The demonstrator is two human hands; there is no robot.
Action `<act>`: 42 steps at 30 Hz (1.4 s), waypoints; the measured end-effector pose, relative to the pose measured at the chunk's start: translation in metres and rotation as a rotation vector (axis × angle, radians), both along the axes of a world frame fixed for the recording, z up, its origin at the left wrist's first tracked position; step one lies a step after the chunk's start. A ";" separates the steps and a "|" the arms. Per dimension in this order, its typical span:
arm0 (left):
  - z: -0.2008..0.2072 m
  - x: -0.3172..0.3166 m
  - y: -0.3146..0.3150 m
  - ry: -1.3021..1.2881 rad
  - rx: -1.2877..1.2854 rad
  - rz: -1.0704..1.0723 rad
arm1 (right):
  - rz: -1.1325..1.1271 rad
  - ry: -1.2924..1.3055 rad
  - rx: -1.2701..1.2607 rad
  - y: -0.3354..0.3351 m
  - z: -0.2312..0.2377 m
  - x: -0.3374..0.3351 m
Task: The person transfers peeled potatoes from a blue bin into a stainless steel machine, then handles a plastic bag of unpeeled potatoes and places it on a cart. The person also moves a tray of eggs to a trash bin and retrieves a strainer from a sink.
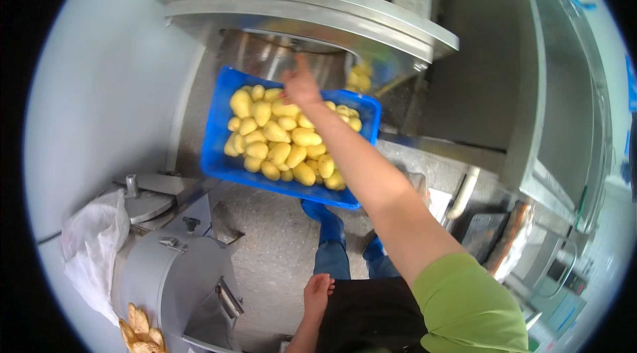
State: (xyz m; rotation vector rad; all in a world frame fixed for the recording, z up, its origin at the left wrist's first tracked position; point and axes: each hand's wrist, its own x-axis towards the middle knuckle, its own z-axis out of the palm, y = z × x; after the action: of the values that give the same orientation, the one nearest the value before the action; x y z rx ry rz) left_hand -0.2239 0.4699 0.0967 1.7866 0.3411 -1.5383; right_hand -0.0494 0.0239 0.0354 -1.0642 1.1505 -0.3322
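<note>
A blue plastic crate (288,188) full of peeled yellow potatoes (277,133) stands in front of me, partly under the edge of a steel table. My right hand (302,85) reaches out across the crate's far rim, toward the metal below the table. It is somewhat blurred; a finger stretches forward, and no object shows in it. My left hand (318,292) hangs low beside my black apron (368,316), its fingers loosely curled with nothing visible in them. It touches neither the crate nor the potatoes.
The steel table (298,4) overhangs the crate's far side. A grey round-bodied machine (169,280) stands at lower left, with a white plastic bag (96,247) and yellowish gloves (141,330) beside it. A large steel basin (478,68) is at right. My blue-covered feet are on the floor.
</note>
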 end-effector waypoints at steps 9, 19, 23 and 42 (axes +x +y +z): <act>-0.039 -0.048 -0.032 -0.050 -0.119 -0.199 | 0.312 0.131 -0.453 0.215 0.038 -0.300; -0.178 -0.140 -0.064 -0.633 -0.150 -1.418 | 0.346 1.024 0.123 0.277 -0.091 -0.712; -0.219 -0.175 -0.074 -0.708 -0.045 -1.642 | 0.417 1.158 0.152 0.276 -0.150 -0.728; -0.272 -0.324 -0.159 -0.547 -0.980 -1.284 | -0.115 0.649 -0.150 0.271 -0.079 -0.625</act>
State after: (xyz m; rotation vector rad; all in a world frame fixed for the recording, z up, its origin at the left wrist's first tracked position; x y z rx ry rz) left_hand -0.5483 0.3108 -0.1751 1.4203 -1.7989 -1.3541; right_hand -0.6745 0.2951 -0.0438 -1.2857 1.7914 -0.1628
